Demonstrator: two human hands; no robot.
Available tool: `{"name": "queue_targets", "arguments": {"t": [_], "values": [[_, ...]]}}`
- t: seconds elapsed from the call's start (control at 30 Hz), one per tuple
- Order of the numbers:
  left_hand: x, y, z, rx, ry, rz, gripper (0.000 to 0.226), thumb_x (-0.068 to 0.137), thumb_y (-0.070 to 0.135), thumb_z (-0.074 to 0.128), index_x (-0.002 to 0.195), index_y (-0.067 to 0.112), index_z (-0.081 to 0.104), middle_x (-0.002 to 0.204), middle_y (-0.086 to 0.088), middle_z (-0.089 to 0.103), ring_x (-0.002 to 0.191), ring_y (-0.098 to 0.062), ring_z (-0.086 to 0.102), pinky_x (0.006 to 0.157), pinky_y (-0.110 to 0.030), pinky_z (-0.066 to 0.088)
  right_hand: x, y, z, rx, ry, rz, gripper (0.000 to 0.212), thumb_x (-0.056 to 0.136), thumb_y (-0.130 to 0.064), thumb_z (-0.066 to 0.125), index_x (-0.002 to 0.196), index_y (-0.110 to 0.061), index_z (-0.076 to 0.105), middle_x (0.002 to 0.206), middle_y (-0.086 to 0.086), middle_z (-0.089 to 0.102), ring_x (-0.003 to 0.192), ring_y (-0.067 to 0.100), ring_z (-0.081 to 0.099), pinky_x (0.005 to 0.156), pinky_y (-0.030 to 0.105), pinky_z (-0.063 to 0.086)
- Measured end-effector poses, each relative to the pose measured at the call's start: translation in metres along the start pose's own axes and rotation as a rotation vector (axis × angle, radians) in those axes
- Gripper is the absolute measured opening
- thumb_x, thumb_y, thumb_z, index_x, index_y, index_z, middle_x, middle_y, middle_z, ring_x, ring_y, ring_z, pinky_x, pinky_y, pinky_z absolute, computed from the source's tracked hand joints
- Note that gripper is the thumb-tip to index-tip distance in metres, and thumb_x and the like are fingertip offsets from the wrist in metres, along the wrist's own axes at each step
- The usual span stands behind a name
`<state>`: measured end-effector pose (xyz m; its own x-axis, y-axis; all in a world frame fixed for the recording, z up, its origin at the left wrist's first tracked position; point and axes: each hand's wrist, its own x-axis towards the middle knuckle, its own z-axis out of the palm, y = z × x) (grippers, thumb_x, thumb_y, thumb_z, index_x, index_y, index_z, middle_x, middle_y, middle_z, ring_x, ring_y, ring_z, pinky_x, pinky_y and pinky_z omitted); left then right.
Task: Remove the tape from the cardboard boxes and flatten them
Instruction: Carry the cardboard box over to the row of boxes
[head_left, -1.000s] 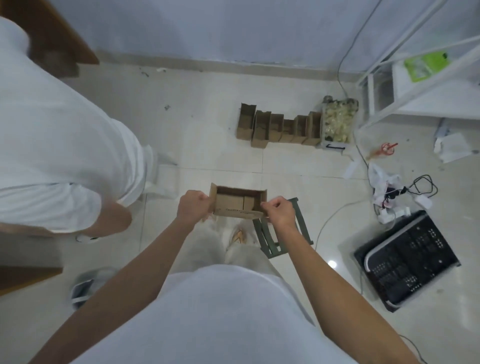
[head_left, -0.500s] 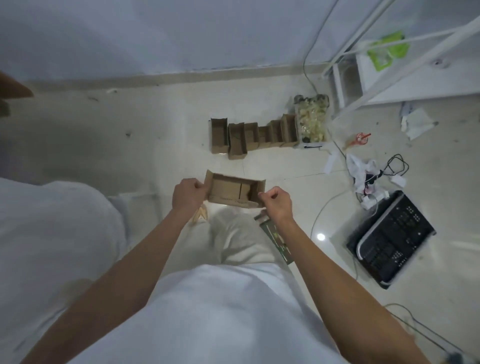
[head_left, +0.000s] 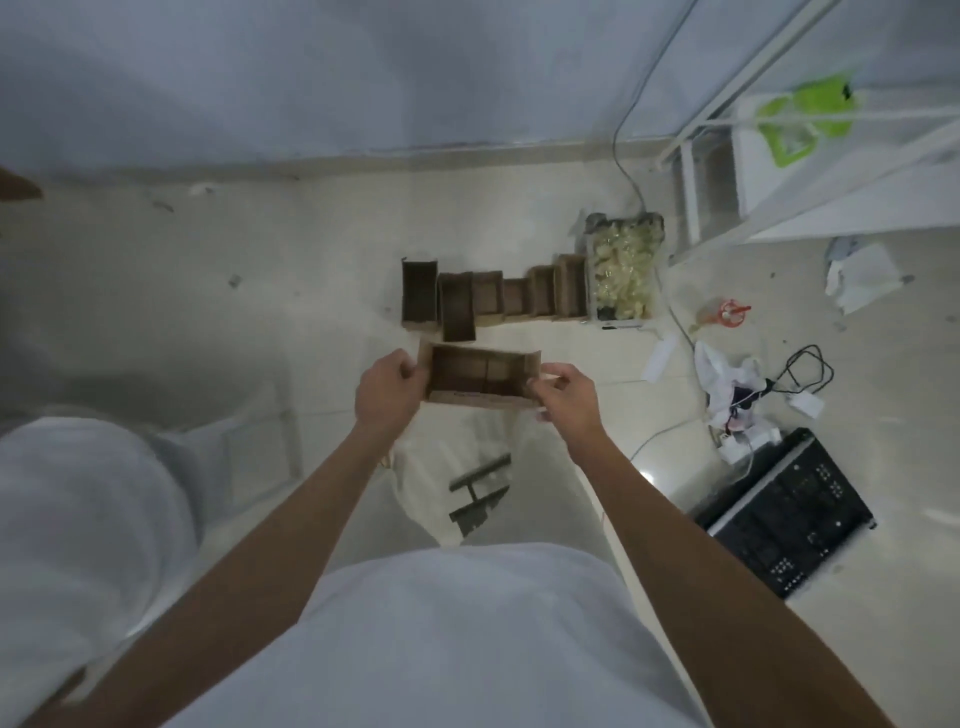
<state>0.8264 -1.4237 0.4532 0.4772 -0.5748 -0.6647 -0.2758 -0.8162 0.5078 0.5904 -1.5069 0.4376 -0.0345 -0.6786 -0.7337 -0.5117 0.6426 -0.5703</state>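
Note:
I hold a small open brown cardboard box (head_left: 480, 375) in front of me, above the floor. My left hand (head_left: 387, 392) grips its left end flap, and my right hand (head_left: 563, 397) pinches its right end. The box's open side faces up, showing its inner bottom flaps. On the floor beyond it stands a row of several more open cardboard boxes (head_left: 491, 299).
A clear tub of crumpled tape (head_left: 623, 270) sits at the right end of the row. A black crate (head_left: 784, 512), cables and a white bag (head_left: 727, 384) lie at right. A white rack (head_left: 810, 150) stands far right. Another person in white (head_left: 78, 519) is at left. A green stool (head_left: 480, 493) is below me.
The view shifted forward, so the box and both hands now sit closer to the row of boxes. The person at left has dropped lower in view. My grip on the box is unchanged.

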Motion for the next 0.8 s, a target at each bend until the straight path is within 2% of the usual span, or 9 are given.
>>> {"name": "queue_targets", "arguments": {"t": [0.13, 0.27, 0.33, 0.4, 0.43, 0.5, 0.6, 0.73, 0.8], "values": [[0.039, 0.031, 0.041, -0.126, 0.001, -0.134, 0.019, 0.097, 0.031, 0.062, 0.087, 0.015, 0.063, 0.085, -0.007, 0.071, 0.081, -0.025, 0.072, 0.082, -0.053, 0.063, 0.074, -0.009, -0.029, -0.051, -0.110, -0.019, 0.019, 0.101, -0.021, 0.064, 0.116, -0.013, 0.075, 0.101, 0.005, 0.075, 0.093, 0.024, 0.074, 0.068, 0.031, 0.064], [0.096, 0.044, 0.091, -0.126, -0.042, -0.136, 0.016, 0.097, 0.033, 0.064, 0.090, 0.018, 0.063, 0.088, -0.006, 0.073, 0.082, -0.025, 0.074, 0.080, -0.052, 0.064, 0.160, -0.002, -0.041, -0.145, -0.101, -0.023, 0.026, 0.103, -0.024, 0.059, 0.097, -0.004, 0.074, 0.093, 0.018, 0.072, 0.081, 0.026, 0.067, 0.077, 0.051, 0.065], [0.129, 0.038, 0.116, -0.128, -0.035, -0.119, 0.025, 0.095, 0.048, 0.064, 0.090, 0.024, 0.061, 0.087, -0.002, 0.076, 0.077, -0.023, 0.076, 0.075, -0.050, 0.065, 0.203, 0.002, -0.032, -0.189, -0.070, -0.050, 0.034, 0.104, -0.038, 0.057, 0.103, -0.008, 0.072, 0.094, 0.014, 0.072, 0.082, 0.020, 0.067, 0.078, 0.054, 0.063], [0.167, 0.026, 0.145, -0.146, -0.004, -0.074, 0.037, 0.094, 0.063, 0.061, 0.090, 0.026, 0.062, 0.084, 0.001, 0.077, 0.071, -0.020, 0.076, 0.071, -0.048, 0.066, 0.245, 0.009, -0.021, -0.240, -0.053, -0.083, 0.038, 0.105, -0.050, 0.052, 0.123, -0.019, 0.065, 0.100, 0.002, 0.070, 0.086, 0.018, 0.070, 0.076, 0.046, 0.065], [0.186, 0.020, 0.159, -0.143, 0.022, -0.051, 0.039, 0.095, 0.064, 0.061, 0.090, 0.025, 0.064, 0.084, 0.003, 0.077, 0.069, -0.018, 0.076, 0.070, -0.046, 0.066, 0.267, 0.014, -0.013, -0.266, -0.077, -0.102, 0.038, 0.106, -0.049, 0.051, 0.131, -0.022, 0.060, 0.103, 0.000, 0.069, 0.086, 0.017, 0.070, 0.074, 0.043, 0.065], [0.226, 0.004, 0.187, -0.137, 0.028, -0.030, 0.032, 0.097, 0.054, 0.065, 0.090, 0.024, 0.066, 0.085, 0.005, 0.077, 0.069, -0.015, 0.076, 0.071, -0.044, 0.066, 0.313, 0.032, 0.003, -0.365, -0.172, -0.184, 0.032, 0.104, -0.037, 0.056, 0.135, -0.028, 0.054, 0.104, -0.003, 0.067, 0.088, 0.016, 0.069, 0.078, 0.044, 0.064], [0.286, -0.037, 0.223, -0.129, -0.053, -0.008, 0.013, 0.093, 0.031, 0.073, 0.088, 0.021, 0.066, 0.088, 0.001, 0.074, 0.080, -0.019, 0.075, 0.078, -0.048, 0.065, 0.379, 0.064, 0.026, -0.496, -0.281, -0.339, 0.029, 0.101, -0.025, 0.061, 0.127, -0.035, 0.054, 0.101, -0.016, 0.063, 0.091, 0.010, 0.067, 0.080, 0.040, 0.063], [0.338, -0.092, 0.246, -0.140, -0.118, 0.024, 0.010, 0.094, 0.015, 0.069, 0.086, 0.011, 0.064, 0.088, -0.008, 0.072, 0.088, -0.029, 0.073, 0.080, -0.057, 0.063, 0.438, 0.104, 0.053, -0.499, -0.355, -0.403, 0.023, 0.103, -0.018, 0.059, 0.120, -0.032, 0.057, 0.096, -0.003, 0.069, 0.079, 0.020, 0.071, 0.059, 0.030, 0.060], [0.355, -0.105, 0.252, -0.105, -0.110, 0.062, 0.013, 0.092, 0.013, 0.066, 0.081, 0.010, 0.061, 0.085, -0.014, 0.068, 0.086, -0.036, 0.070, 0.079, -0.061, 0.061, 0.460, 0.120, 0.063, -0.479, -0.418, -0.384, 0.019, 0.103, -0.020, 0.060, 0.114, -0.035, 0.059, 0.093, -0.005, 0.069, 0.079, 0.014, 0.071, 0.056, 0.022, 0.057]]}}
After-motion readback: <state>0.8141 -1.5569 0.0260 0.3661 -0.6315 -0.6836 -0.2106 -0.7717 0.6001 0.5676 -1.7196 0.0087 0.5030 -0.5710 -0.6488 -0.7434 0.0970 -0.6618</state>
